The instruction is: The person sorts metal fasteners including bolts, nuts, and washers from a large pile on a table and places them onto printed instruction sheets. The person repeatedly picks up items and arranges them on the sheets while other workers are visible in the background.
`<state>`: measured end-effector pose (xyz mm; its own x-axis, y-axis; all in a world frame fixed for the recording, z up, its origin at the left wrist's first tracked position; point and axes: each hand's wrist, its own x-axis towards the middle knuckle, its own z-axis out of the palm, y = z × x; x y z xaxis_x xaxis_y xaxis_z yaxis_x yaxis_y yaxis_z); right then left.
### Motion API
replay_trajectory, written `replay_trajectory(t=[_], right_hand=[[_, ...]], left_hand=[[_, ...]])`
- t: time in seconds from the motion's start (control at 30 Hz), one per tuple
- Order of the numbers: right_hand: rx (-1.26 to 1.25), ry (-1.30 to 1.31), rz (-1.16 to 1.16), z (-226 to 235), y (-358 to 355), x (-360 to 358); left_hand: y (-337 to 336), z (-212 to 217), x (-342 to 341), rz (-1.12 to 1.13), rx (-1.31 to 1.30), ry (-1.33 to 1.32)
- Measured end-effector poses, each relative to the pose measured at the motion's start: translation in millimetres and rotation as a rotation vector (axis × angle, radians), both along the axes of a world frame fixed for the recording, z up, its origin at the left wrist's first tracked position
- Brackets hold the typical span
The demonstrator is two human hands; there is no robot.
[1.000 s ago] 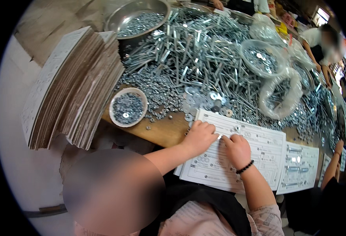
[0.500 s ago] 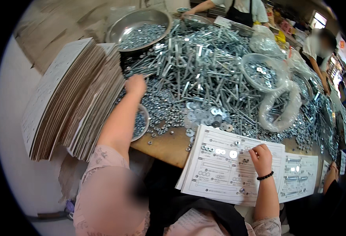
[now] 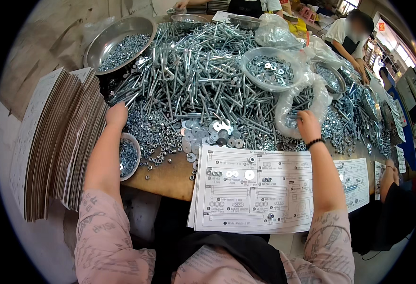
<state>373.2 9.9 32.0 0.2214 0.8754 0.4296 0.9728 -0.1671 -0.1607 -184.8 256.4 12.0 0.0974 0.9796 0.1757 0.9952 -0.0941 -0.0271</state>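
From my remote seat I take the printed parts sheet (image 3: pixel 260 189) as my landmark, lying on the near edge of the tabletop (image 3: pixel 167 177). Largest is the heap of long bolts (image 3: pixel 198 71) spreading beyond the sheet, too many to count; left of the sheet stands one tall stack of flat cardboard sheets (image 3: pixel 51 142). Four metal pans show beyond the heap: the big pan of nuts (image 3: pixel 120 40) far up-left of the sheet, and two smaller ones at the far edge, plus one up-right. One clear plastic tub of washers (image 3: pixel 272 68) sits above the sheet's right half, with a crumpled clear bag (image 3: pixel 302 102) just below it. What has changed: a second ago both hands rested together on the sheet; half a second ago the left had gone out to the nuts; now both are off the paper. My left hand (image 3: pixel 116 115) lies on the loose nuts up-left of the sheet, beside the one small bowl of nuts (image 3: pixel 128 156); fingers curl down, and I cannot tell whether they grip anything. My right hand (image 3: pixel 307 124) reaches into the bag's mouth just above the sheet's right corner, fingers hidden, so I cannot tell there either. I judge this as a switch from placing to fetching. A loose patch of flat washers (image 3: pixel 212 135) touches the sheet's top edge, about a dozen.
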Motion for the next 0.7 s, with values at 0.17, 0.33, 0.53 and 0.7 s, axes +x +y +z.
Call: replay_trajectory(t=[0.17,0.33,0.53,0.7], right_hand=[[-0.356,-0.330,-0.093,-5,38,9],[-0.433,-0.643,-0.195,-26,45,19],[-0.313,-0.714,-0.175,-22,60,17],[-0.367,-0.573,-0.176,-30,60,31]], left_hand=[[-60,51,29,0.052,0.063,-0.003],[-155,59,75,-0.395,0.087,-0.454],[-255,24,138,-0.871,-0.110,-0.403],[-298,1,148,-1.005,-0.196,-0.429]])
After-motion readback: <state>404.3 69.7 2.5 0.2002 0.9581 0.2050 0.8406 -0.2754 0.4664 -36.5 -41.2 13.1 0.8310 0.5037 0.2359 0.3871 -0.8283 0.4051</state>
